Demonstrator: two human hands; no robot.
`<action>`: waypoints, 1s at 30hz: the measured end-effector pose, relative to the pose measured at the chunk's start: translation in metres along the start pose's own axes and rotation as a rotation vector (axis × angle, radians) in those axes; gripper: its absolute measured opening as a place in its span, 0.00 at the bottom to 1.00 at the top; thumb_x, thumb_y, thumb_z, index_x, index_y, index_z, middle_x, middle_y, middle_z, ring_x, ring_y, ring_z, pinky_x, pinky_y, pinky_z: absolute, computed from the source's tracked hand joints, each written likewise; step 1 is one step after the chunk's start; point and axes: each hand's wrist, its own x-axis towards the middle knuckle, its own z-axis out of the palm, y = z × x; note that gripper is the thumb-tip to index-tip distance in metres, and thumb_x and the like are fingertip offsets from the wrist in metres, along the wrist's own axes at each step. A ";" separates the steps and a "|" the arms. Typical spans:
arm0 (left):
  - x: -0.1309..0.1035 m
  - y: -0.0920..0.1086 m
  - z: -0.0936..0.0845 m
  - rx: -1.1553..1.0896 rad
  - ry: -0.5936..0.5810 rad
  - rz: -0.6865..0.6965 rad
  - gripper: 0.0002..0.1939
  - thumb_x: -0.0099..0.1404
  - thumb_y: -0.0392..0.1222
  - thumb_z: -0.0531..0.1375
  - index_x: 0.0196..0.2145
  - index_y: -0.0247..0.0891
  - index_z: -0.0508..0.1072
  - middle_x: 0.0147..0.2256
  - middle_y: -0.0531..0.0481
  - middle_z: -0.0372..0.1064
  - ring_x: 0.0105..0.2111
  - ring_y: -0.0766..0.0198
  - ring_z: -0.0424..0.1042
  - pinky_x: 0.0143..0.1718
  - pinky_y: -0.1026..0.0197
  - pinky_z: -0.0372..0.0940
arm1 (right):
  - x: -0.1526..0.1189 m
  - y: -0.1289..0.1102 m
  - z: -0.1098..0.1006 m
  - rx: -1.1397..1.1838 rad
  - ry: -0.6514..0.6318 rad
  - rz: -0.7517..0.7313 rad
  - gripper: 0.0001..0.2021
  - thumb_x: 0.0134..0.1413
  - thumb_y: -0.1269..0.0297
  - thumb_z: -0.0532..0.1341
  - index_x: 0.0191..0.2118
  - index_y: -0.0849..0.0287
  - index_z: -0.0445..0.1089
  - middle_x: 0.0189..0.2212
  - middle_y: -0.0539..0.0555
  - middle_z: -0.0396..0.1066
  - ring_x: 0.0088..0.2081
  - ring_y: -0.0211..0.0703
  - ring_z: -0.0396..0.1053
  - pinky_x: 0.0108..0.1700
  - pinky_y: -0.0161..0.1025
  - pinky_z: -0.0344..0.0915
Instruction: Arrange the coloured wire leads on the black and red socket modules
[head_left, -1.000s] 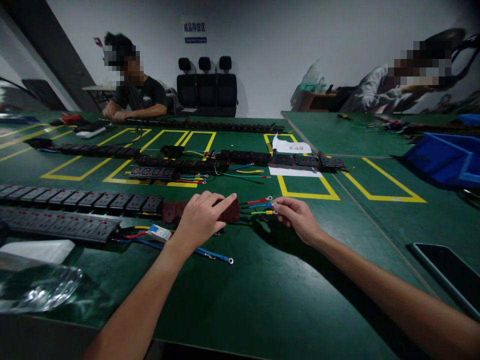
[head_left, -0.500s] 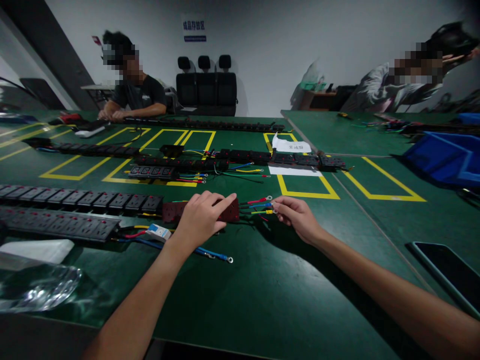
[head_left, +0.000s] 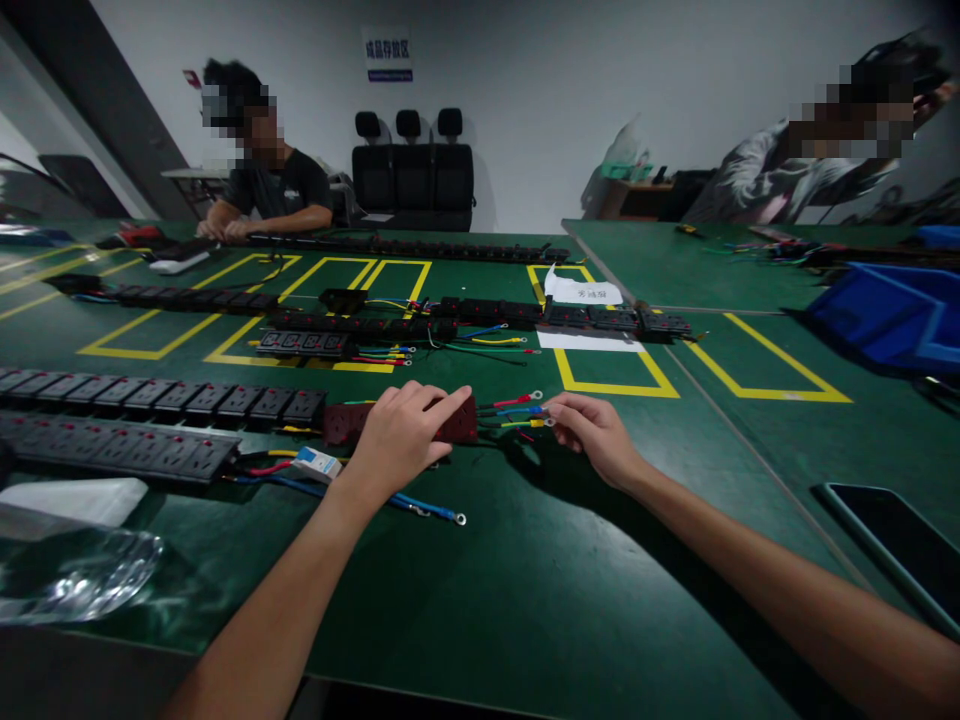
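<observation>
A dark red socket block lies at the end of a row of black sockets. My left hand is laid over it, fingers across the top and thumb at the near side, gripping it. From the block's right end run short red, blue and yellow-green wires with ring terminals. My right hand pinches the tip of the blue wire, its terminal partly hidden by the fingers. Just beside it, the red wire's terminal and the yellow-sleeved terminal are loose.
Nearer me lies another black socket strip with a white-and-blue breaker and blue wires. More strips lie farther back. A phone rests at right, a clear plastic bottle at left. Two people sit beyond.
Both hands stay almost in place on the socket block and the blue wire. The wire ends shift very slightly. At far right, the person's head and raised hand have moved a little.
</observation>
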 end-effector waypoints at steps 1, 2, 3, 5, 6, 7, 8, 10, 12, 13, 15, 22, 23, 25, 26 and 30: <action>0.000 0.000 0.000 0.000 0.000 0.000 0.41 0.57 0.39 0.73 0.65 0.40 0.64 0.50 0.43 0.73 0.47 0.51 0.70 0.44 0.53 0.63 | 0.000 0.000 0.000 0.003 0.002 0.003 0.15 0.54 0.49 0.65 0.32 0.58 0.75 0.19 0.48 0.64 0.21 0.36 0.59 0.20 0.34 0.49; 0.000 0.000 0.000 -0.001 -0.001 0.001 0.41 0.57 0.39 0.73 0.65 0.41 0.64 0.50 0.43 0.73 0.47 0.51 0.70 0.44 0.53 0.63 | 0.000 0.001 0.000 0.004 0.004 0.006 0.16 0.54 0.49 0.65 0.32 0.58 0.75 0.19 0.48 0.65 0.20 0.36 0.59 0.20 0.34 0.48; 0.000 0.000 0.000 -0.001 -0.002 0.001 0.41 0.57 0.39 0.73 0.65 0.41 0.64 0.50 0.43 0.73 0.47 0.51 0.70 0.43 0.53 0.63 | 0.000 0.001 0.000 0.000 0.006 0.009 0.16 0.54 0.49 0.65 0.32 0.58 0.75 0.18 0.48 0.64 0.20 0.36 0.58 0.20 0.33 0.48; 0.000 0.000 0.000 0.001 -0.005 0.004 0.41 0.57 0.39 0.73 0.65 0.41 0.64 0.51 0.43 0.73 0.47 0.51 0.70 0.43 0.53 0.63 | 0.001 0.000 0.000 -0.019 0.012 0.010 0.15 0.53 0.49 0.65 0.31 0.58 0.75 0.18 0.48 0.64 0.20 0.35 0.58 0.20 0.33 0.49; 0.000 0.000 0.001 0.003 -0.008 0.009 0.42 0.57 0.40 0.73 0.66 0.41 0.63 0.51 0.43 0.73 0.47 0.51 0.70 0.43 0.53 0.63 | 0.001 0.000 0.000 -0.033 0.013 0.008 0.15 0.52 0.49 0.66 0.31 0.59 0.74 0.17 0.48 0.64 0.19 0.35 0.57 0.20 0.33 0.49; 0.000 0.000 0.001 0.004 -0.014 0.015 0.42 0.57 0.40 0.73 0.66 0.41 0.63 0.51 0.43 0.73 0.47 0.51 0.70 0.44 0.53 0.63 | 0.001 -0.001 0.001 -0.047 0.013 0.004 0.16 0.51 0.49 0.66 0.30 0.59 0.74 0.17 0.47 0.63 0.19 0.35 0.57 0.20 0.33 0.49; 0.000 0.000 0.001 0.004 -0.020 0.020 0.42 0.57 0.40 0.73 0.66 0.41 0.63 0.51 0.44 0.73 0.47 0.51 0.70 0.44 0.53 0.62 | 0.001 -0.001 0.001 -0.061 0.013 -0.002 0.16 0.51 0.49 0.66 0.29 0.59 0.74 0.17 0.47 0.63 0.19 0.34 0.57 0.20 0.33 0.49; 0.000 0.000 0.001 0.005 -0.032 0.025 0.42 0.57 0.40 0.73 0.66 0.41 0.63 0.51 0.44 0.73 0.47 0.51 0.70 0.44 0.53 0.62 | 0.001 -0.002 0.001 -0.077 0.013 -0.011 0.16 0.50 0.50 0.67 0.28 0.60 0.74 0.16 0.47 0.62 0.19 0.34 0.56 0.20 0.33 0.48; 0.000 0.000 0.001 0.005 -0.035 0.022 0.42 0.57 0.40 0.73 0.66 0.41 0.63 0.51 0.44 0.73 0.47 0.51 0.69 0.44 0.53 0.62 | 0.001 -0.002 0.001 -0.082 0.014 -0.017 0.15 0.50 0.51 0.67 0.27 0.60 0.73 0.16 0.46 0.62 0.18 0.33 0.56 0.19 0.33 0.48; 0.000 0.000 0.001 0.004 -0.036 0.021 0.42 0.57 0.40 0.73 0.66 0.41 0.63 0.51 0.44 0.73 0.47 0.51 0.69 0.44 0.53 0.62 | 0.001 -0.002 0.001 -0.083 0.013 -0.020 0.15 0.50 0.51 0.67 0.27 0.60 0.73 0.16 0.46 0.62 0.18 0.33 0.55 0.19 0.33 0.48; 0.000 0.000 0.001 0.002 -0.037 0.021 0.42 0.57 0.40 0.73 0.66 0.41 0.63 0.51 0.44 0.73 0.47 0.51 0.70 0.44 0.53 0.62 | 0.001 -0.002 0.001 -0.089 0.008 -0.025 0.15 0.50 0.52 0.67 0.26 0.60 0.73 0.16 0.46 0.62 0.18 0.33 0.54 0.19 0.33 0.47; 0.001 0.001 0.001 0.000 -0.038 0.022 0.42 0.57 0.40 0.74 0.66 0.41 0.63 0.51 0.44 0.73 0.47 0.52 0.70 0.43 0.53 0.62 | 0.001 -0.001 0.000 -0.105 0.001 -0.040 0.14 0.50 0.53 0.66 0.26 0.60 0.74 0.15 0.46 0.61 0.18 0.33 0.53 0.20 0.33 0.46; 0.001 0.001 0.001 0.000 -0.038 0.021 0.42 0.57 0.40 0.74 0.66 0.41 0.63 0.51 0.44 0.73 0.47 0.51 0.70 0.43 0.53 0.62 | 0.001 0.000 0.000 -0.103 0.000 -0.041 0.14 0.50 0.53 0.67 0.26 0.60 0.74 0.15 0.46 0.61 0.18 0.33 0.53 0.20 0.33 0.46; 0.000 0.000 0.001 0.001 -0.037 0.022 0.42 0.57 0.40 0.74 0.66 0.41 0.63 0.51 0.44 0.73 0.47 0.51 0.70 0.43 0.53 0.62 | 0.001 0.001 -0.001 -0.098 -0.002 -0.044 0.14 0.51 0.53 0.67 0.26 0.60 0.74 0.15 0.46 0.61 0.18 0.33 0.53 0.20 0.33 0.46; 0.000 0.000 0.001 0.002 -0.036 0.023 0.42 0.57 0.40 0.73 0.66 0.41 0.63 0.51 0.44 0.73 0.47 0.51 0.70 0.43 0.53 0.62 | 0.001 0.001 -0.001 -0.096 -0.003 -0.046 0.14 0.51 0.53 0.67 0.26 0.60 0.74 0.15 0.46 0.61 0.18 0.33 0.53 0.20 0.33 0.46; -0.001 0.000 0.001 -0.001 -0.031 0.028 0.42 0.57 0.41 0.73 0.66 0.41 0.63 0.51 0.43 0.73 0.47 0.52 0.70 0.43 0.53 0.62 | 0.002 0.003 -0.002 -0.094 -0.002 -0.049 0.13 0.51 0.54 0.66 0.27 0.60 0.74 0.16 0.46 0.62 0.18 0.33 0.54 0.20 0.33 0.47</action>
